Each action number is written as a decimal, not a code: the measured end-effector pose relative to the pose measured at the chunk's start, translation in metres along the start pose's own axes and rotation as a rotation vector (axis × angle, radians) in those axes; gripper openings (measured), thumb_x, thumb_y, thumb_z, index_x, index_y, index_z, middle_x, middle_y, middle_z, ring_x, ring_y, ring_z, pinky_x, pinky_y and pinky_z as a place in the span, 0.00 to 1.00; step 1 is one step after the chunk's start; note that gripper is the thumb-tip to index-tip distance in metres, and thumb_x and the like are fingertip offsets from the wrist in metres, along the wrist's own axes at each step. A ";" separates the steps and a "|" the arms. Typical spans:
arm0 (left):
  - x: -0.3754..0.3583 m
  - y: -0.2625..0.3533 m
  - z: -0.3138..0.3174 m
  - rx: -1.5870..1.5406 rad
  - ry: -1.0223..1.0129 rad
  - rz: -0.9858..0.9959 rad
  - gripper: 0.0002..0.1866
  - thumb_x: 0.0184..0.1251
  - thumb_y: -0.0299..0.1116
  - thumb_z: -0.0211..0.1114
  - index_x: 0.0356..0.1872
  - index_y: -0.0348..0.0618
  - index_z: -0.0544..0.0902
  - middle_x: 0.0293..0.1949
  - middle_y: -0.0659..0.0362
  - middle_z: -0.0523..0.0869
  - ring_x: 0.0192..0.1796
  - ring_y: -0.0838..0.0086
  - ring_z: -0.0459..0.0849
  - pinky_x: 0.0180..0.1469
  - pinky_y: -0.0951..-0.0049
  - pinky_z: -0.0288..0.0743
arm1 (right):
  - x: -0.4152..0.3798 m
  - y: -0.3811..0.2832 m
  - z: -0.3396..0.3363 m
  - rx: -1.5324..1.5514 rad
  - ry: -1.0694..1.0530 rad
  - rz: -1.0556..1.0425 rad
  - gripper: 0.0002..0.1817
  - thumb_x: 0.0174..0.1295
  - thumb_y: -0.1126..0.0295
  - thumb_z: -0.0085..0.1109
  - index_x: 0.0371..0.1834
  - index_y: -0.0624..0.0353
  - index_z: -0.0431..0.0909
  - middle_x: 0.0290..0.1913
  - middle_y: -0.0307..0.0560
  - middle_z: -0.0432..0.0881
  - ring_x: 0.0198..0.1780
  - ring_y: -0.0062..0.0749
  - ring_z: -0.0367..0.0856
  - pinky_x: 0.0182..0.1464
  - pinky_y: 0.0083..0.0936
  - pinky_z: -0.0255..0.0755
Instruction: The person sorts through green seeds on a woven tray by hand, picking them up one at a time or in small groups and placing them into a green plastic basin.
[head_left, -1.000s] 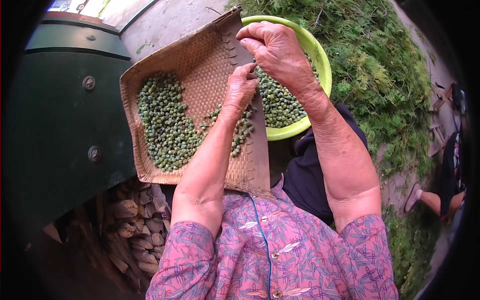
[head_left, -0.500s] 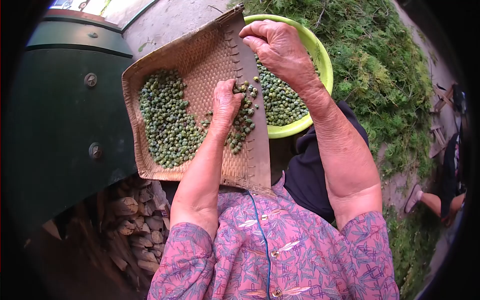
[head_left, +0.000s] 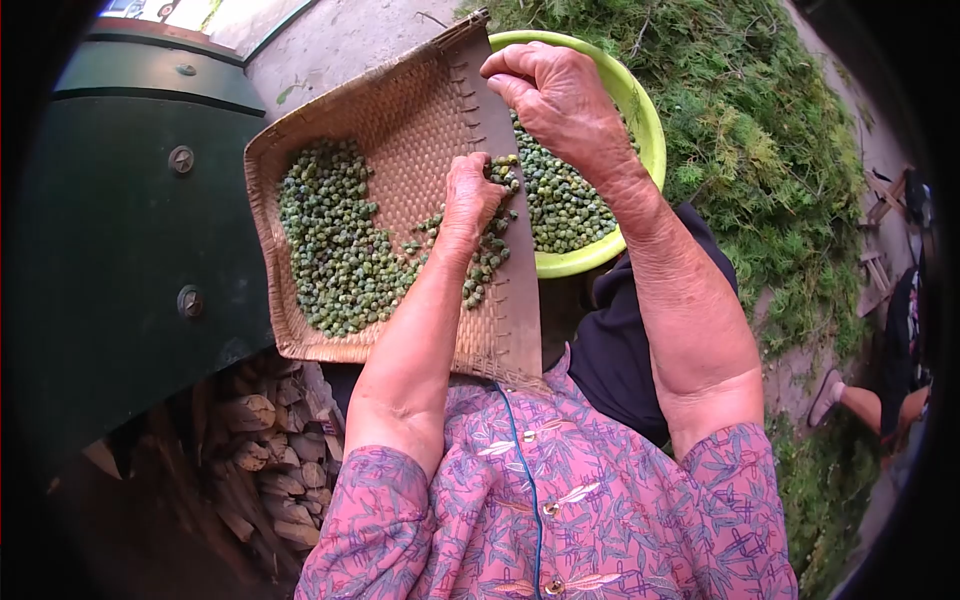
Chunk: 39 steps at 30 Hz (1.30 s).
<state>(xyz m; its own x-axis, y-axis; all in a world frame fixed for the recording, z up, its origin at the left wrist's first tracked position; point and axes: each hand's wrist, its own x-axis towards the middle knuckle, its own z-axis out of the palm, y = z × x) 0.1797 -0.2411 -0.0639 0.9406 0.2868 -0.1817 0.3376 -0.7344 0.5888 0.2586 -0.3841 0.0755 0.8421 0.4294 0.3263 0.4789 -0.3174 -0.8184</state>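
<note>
Small round green seed cones (head_left: 335, 240) lie in a woven winnowing basket (head_left: 410, 110), with a large heap on its left and a smaller group along its flat right lip (head_left: 515, 300). My left hand (head_left: 472, 200) is closed with curled fingers on cones beside that lip. My right hand (head_left: 555, 95) is pinched closed above the lip's upper part, thumb and forefinger close together; anything between them cannot be made out. Under the lip's right side stands a yellow-green basin (head_left: 650, 130) holding many more cones, partly covered by my right hand and forearm.
Cut evergreen branches (head_left: 760, 130) are piled at the right. A dark green metal box (head_left: 110, 220) stands at the left, above stacked firewood (head_left: 285, 470). Another person's leg and shoe (head_left: 826, 398) show at the far right.
My left hand has moved right and slightly up, closer to the lip, with cones shifted along at its fingertips. My right hand stays almost still.
</note>
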 end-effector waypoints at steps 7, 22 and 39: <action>-0.009 0.026 0.004 -0.675 -0.247 -0.063 0.28 0.47 0.19 0.63 0.56 0.34 0.74 0.47 0.51 0.81 0.43 0.72 0.82 0.46 0.75 0.76 | -0.001 0.000 -0.003 0.045 -0.007 0.023 0.10 0.58 0.71 0.58 0.40 0.64 0.81 0.36 0.46 0.83 0.36 0.27 0.81 0.42 0.23 0.75; -0.081 0.004 -0.028 0.241 0.085 -0.028 0.38 0.45 0.44 0.74 0.59 0.40 0.70 0.55 0.45 0.70 0.54 0.55 0.74 0.55 0.60 0.71 | -0.003 0.000 -0.002 0.011 -0.013 0.011 0.10 0.59 0.71 0.57 0.40 0.65 0.81 0.35 0.46 0.83 0.35 0.26 0.81 0.41 0.22 0.74; -0.049 0.016 0.015 -0.035 0.134 0.238 0.25 0.47 0.25 0.65 0.52 0.38 0.76 0.46 0.48 0.76 0.46 0.58 0.79 0.51 0.64 0.73 | -0.004 0.005 0.001 0.014 -0.023 -0.030 0.10 0.58 0.71 0.58 0.40 0.65 0.80 0.35 0.45 0.83 0.36 0.25 0.81 0.41 0.22 0.74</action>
<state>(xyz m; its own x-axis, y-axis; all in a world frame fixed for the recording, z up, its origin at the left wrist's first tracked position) 0.1399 -0.2763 -0.0571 0.9795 0.1892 0.0690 0.1043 -0.7697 0.6298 0.2577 -0.3865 0.0693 0.8215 0.4577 0.3402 0.5003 -0.2921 -0.8151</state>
